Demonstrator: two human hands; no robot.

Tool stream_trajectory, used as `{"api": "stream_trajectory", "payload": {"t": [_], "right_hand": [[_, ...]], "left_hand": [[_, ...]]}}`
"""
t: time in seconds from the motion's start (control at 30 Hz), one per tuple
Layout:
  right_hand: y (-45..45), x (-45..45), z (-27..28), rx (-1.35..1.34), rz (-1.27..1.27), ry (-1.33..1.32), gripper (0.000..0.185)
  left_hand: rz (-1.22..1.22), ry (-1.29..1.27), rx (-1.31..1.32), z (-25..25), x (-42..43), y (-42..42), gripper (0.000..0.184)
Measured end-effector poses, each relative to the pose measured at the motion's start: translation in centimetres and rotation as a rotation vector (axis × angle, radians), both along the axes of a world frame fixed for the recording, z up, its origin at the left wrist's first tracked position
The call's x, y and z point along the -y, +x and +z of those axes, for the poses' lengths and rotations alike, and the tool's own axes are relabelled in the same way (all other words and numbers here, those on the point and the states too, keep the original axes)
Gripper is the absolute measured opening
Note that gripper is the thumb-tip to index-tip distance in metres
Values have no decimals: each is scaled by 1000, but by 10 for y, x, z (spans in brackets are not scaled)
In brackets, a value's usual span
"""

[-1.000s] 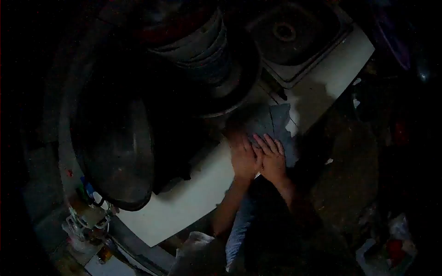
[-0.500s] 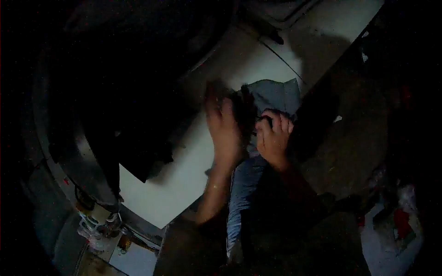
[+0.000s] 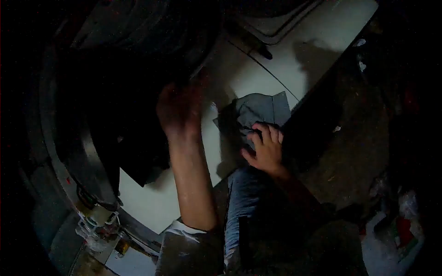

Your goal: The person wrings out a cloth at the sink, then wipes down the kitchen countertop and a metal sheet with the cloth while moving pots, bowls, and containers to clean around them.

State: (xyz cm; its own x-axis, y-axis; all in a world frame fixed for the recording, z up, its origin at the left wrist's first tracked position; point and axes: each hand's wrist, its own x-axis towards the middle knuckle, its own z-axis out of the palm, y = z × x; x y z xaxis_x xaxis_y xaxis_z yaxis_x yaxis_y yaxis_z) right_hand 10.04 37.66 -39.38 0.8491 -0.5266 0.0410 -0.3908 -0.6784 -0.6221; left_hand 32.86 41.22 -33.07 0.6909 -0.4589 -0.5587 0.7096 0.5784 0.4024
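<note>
A folded grey piece of cloth [image 3: 258, 108] lies on the pale work surface, partly in shadow. My right hand [image 3: 267, 147] rests on its near edge, with fingers spread and slightly bent and the thumb held apart. My left hand [image 3: 180, 112] is away from the cloth, up and to the left, beside a large dark machine body [image 3: 152, 32]. Its fingers fade into shadow and blur, so their pose and anything between them are hidden.
The pale tabletop [image 3: 161, 207] runs diagonally, with a seam across its far part. A dark, handle-like object [image 3: 260, 49] lies near the back. Lower left is a metal and plastic fitting [image 3: 99, 218]. Blue denim-like fabric [image 3: 239, 198] shows below my right hand.
My left hand has left the cloth and moved left into the shadow by the machine. My right hand has loosened, its fingers now spread, and the cloth lies flatter and slightly lower in view.
</note>
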Motion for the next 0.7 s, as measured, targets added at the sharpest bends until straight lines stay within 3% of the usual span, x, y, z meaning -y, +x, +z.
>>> {"api": "stream_trajectory", "payload": {"t": [0.1,0.2,0.3,0.33,0.4,0.43,0.5,0.57,0.63,0.7], "right_hand": [[0,-1,-3,28,1,-65,17],[4,-4,-14,13,-38,-186,15],[11,-2,-12,36,-109,-150,11],[9,-3,-14,38,-112,-149,11],[6,-7,-15,131,-325,129,9],[9,-4,-7,130,-326,134,9],[20,12,21,361,-378,266,12],[31,15,31,369,-388,278,15],[62,21,45,496,-322,624,15],[100,31,45,506,-90,476,21]], "left_hand": [[4,-95,56,-1,0,8,37],[14,30,191,-8,-10,21,39],[-81,343,409,-12,-18,41,41],[-78,77,279,-2,-18,40,42],[-79,-186,148,4,-20,38,42],[-51,-374,67,0,-23,35,43],[-22,-562,-8,-3,-29,16,43],[89,406,302,-2,-38,-39,40],[-89,237,585,-12,-63,-84,34],[-84,420,437,11,-60,-115,29]]}}
